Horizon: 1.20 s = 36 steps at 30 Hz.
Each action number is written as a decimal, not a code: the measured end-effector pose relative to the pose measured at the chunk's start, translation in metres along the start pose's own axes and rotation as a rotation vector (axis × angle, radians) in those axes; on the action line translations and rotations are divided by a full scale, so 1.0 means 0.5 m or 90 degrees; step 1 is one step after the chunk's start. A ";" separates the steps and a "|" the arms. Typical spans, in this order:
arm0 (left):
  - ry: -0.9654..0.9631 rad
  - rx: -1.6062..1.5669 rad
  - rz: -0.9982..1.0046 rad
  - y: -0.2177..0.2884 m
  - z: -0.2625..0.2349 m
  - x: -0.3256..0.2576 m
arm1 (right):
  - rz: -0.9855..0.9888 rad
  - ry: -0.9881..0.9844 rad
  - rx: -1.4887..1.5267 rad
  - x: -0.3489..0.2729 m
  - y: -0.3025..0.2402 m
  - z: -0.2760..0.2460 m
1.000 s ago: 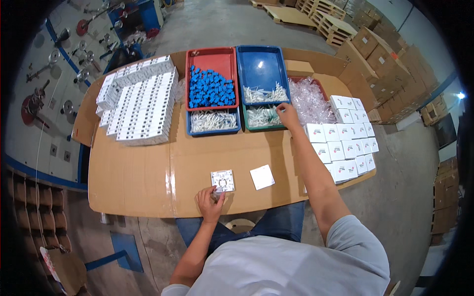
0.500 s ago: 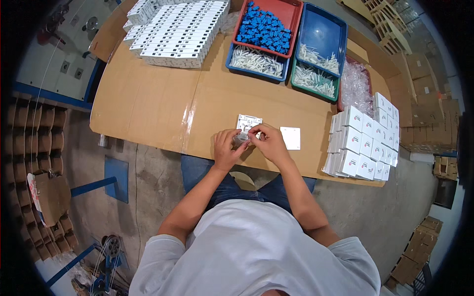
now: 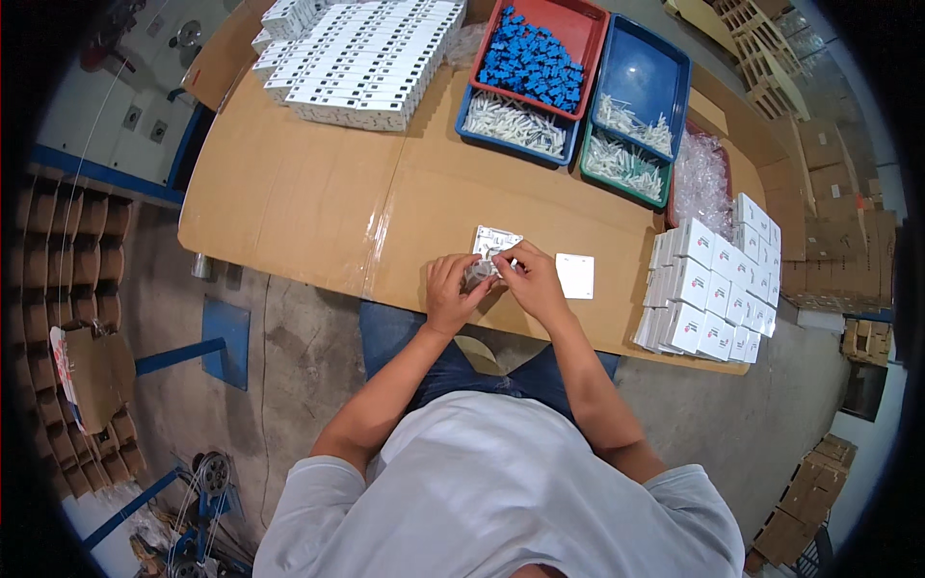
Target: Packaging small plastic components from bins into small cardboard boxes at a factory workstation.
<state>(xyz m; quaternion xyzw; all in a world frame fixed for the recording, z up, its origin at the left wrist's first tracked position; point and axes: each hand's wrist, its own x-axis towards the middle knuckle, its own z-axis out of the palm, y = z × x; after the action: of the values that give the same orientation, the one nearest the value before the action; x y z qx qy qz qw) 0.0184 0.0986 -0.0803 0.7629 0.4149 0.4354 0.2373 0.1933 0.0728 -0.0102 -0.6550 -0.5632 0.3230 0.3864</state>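
I see both hands, left and right, pinching a small clear bag at the bench's near edge, beside the white plate, trays within reach.

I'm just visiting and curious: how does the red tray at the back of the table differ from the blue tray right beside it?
The red tray is piled with small blue parts, while the blue tray is mostly bare, with only some small clear-white pieces along its near side. The red tray sits to the person's left of the blue one. The two differ in colour. Both are shallow rectangular trays lying side by side, tilted the same way on the cardboard-covered table.
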 end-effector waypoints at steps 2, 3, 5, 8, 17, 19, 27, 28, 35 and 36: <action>-0.009 0.014 -0.021 0.002 -0.003 -0.003 | 0.038 -0.017 -0.036 0.033 0.032 -0.017; -0.002 0.014 -0.015 0.004 -0.001 0.000 | 0.031 -0.008 -0.058 0.059 0.052 -0.030; -0.001 0.017 -0.003 0.004 0.000 0.000 | 0.034 0.026 -0.066 0.122 0.078 -0.057; 0.002 0.027 0.010 0.006 0.003 -0.002 | -0.001 0.095 -0.111 0.234 0.117 -0.099; -0.020 0.053 0.028 0.010 0.012 -0.002 | -0.069 0.104 -0.482 0.450 0.183 -0.141; -0.019 0.063 0.023 0.006 0.007 -0.006 | -0.082 0.092 -0.481 0.460 0.174 -0.129; -0.031 0.072 0.023 0.006 0.002 -0.005 | -0.175 0.039 -0.591 0.479 0.179 -0.130; -0.033 0.074 0.022 0.007 0.003 -0.004 | -0.176 0.042 -0.593 0.484 0.182 -0.132; -0.024 0.074 0.021 0.004 0.003 -0.006 | -0.162 0.009 -0.596 0.500 0.184 -0.133; -0.021 0.071 0.023 0.005 0.004 -0.006 | -0.175 0.012 -0.590 0.498 0.188 -0.138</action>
<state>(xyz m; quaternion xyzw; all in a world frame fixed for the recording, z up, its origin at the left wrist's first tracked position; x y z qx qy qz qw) 0.0204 0.0948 -0.0810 0.7893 0.4206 0.4034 0.1931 0.3377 0.3028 -0.0549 -0.6804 -0.7260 -0.0219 0.0980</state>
